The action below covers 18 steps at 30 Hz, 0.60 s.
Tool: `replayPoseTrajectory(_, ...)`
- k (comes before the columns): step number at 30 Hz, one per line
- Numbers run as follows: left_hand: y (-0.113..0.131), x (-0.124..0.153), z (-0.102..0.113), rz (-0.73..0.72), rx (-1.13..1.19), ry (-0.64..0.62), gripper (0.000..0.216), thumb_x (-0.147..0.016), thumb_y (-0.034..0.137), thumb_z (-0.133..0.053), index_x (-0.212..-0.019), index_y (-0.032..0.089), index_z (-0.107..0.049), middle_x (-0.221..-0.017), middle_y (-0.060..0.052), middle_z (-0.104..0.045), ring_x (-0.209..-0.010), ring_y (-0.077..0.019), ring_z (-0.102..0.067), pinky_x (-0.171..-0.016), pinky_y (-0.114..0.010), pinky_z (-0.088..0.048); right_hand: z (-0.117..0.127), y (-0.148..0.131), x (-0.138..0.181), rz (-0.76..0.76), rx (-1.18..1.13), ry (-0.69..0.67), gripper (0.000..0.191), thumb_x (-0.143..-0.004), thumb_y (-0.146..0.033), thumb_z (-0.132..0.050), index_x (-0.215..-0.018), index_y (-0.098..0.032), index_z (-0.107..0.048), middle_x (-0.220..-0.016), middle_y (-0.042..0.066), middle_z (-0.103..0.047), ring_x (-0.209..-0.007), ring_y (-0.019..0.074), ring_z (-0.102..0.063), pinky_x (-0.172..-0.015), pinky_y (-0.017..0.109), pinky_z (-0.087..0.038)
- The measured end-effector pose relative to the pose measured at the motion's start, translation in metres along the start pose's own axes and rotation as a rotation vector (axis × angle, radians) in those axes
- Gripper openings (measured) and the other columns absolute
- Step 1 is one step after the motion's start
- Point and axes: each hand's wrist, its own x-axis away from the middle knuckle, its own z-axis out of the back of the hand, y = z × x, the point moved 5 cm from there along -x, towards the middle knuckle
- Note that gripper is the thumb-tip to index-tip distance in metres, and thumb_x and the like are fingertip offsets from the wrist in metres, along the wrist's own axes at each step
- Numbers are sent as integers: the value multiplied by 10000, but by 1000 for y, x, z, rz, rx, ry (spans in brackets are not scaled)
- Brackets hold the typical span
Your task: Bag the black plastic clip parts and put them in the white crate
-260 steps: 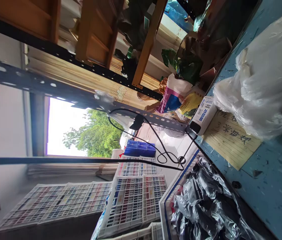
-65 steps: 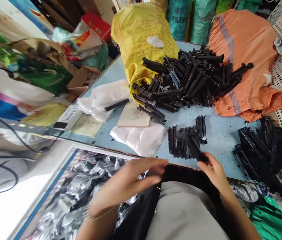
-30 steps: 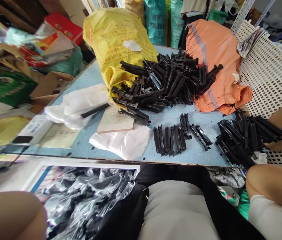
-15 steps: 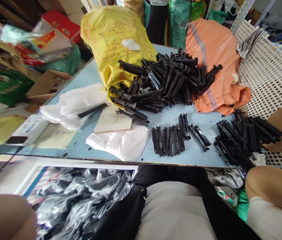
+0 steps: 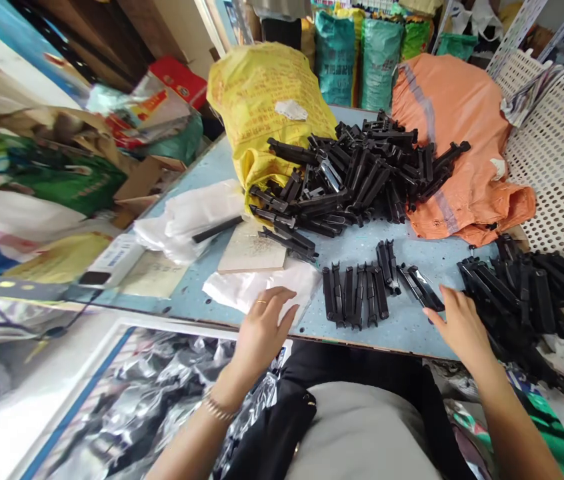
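My left hand point(image 5: 264, 327) hovers open over the white plastic bag point(image 5: 257, 287) at the near edge of the blue table point(image 5: 412, 320). My right hand point(image 5: 455, 323) is open, fingertips touching a loose black plastic part point(image 5: 425, 288). Between the hands lies a short row of black parts point(image 5: 355, 298) side by side. Farther back a big heap of black parts point(image 5: 357, 177) spills from a yellow sack point(image 5: 267, 110). Another pile of black parts point(image 5: 527, 287) sits to the right of my right hand.
An orange sack point(image 5: 462, 140) lies at the back right beside a white perforated crate point(image 5: 557, 167). A beige tile point(image 5: 249, 250) and crumpled white bags point(image 5: 192, 217) lie at left. A bin of shiny plastic bags point(image 5: 152, 400) stands below the table's edge.
Both my hands have come up into view and reached onto the table's near edge. The camera has tilted slightly left. Earlier it looked sideways at a window and shelving.
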Motion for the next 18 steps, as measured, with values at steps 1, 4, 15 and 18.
replayPoseTrajectory(1, -6, 3, -6, 1, -78, 5, 270, -988, 374, -552, -1099, 144, -637, -1112, -145, -632, -1008, -275, -604, -858, -426, -535, -25, 12, 3, -50, 73, -41, 732, -862, -684, -425, -1300, -125, -603, -1189, 197, -635, -1073, 267, -596, -951, 474, -538)
replayPoseTrajectory(4, -22, 9, -27, -1, -290, -46, 251, -975, 376, -551, -928, 157, -664, -1020, -150, -641, -913, -301, -582, -797, -450, -514, -67, 40, 10, -123, 105, -55, 794, -858, -718, -366, -1287, -91, -597, -1139, 218, -634, -1012, 257, -590, -916, 448, -530)
replayPoseTrajectory(15, -68, -6, -21, 405, 445, -129, 253, -810, 410, -688, -749, 166, -713, -921, -82, -664, -784, -181, -627, -716, -309, -511, -75, -32, 32, -604, -1378, -351, 702, -571, -607, -777, -1083, -153, -622, -842, 55, -691, -678, 86, -573, -641, 224, -467)
replayPoseTrajectory(18, -70, -10, -17, 425, 489, -118, 318, -812, 455, -664, -674, 171, -698, -856, -72, -652, -800, -181, -618, -757, -313, -501, -90, -113, 50, -549, -1722, -708, 563, -606, -541, -778, -980, -143, -643, -813, 67, -694, -669, 84, -572, -572, 199, -400)
